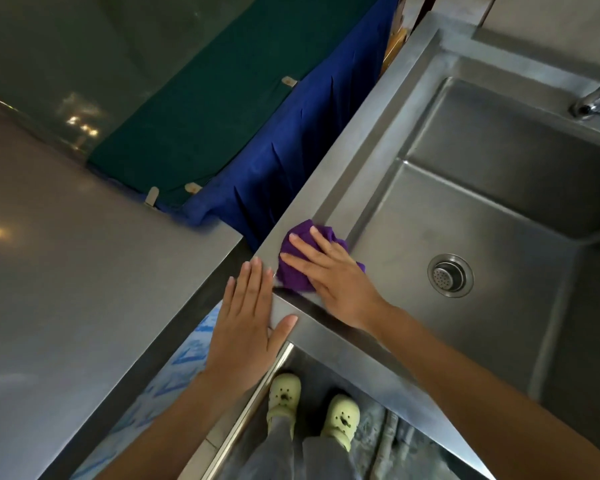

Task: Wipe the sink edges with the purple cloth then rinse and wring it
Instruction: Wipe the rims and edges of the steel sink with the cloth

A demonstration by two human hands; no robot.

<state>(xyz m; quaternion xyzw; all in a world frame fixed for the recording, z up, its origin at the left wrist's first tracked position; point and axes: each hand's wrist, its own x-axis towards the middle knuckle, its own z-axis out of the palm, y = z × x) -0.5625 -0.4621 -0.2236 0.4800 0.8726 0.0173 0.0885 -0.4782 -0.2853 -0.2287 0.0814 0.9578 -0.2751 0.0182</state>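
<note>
A bunched purple cloth (297, 268) lies on the left rim of the steel sink (343, 161), at its near corner. My right hand (333, 275) presses flat on the cloth, fingers spread over it. My left hand (248, 323) rests flat and empty on the sink's outer corner beside the cloth, thumb on the front rim. The basin holds a round drain strainer (450, 275). A chrome faucet (596, 98) stands at the far right rim.
A grey counter (66, 289) adjoins the sink on the left across a narrow gap. Blue fabric (291, 150) and green fabric (194, 116) hang behind it. Below the front rim I see my feet in pale green clogs (312, 407).
</note>
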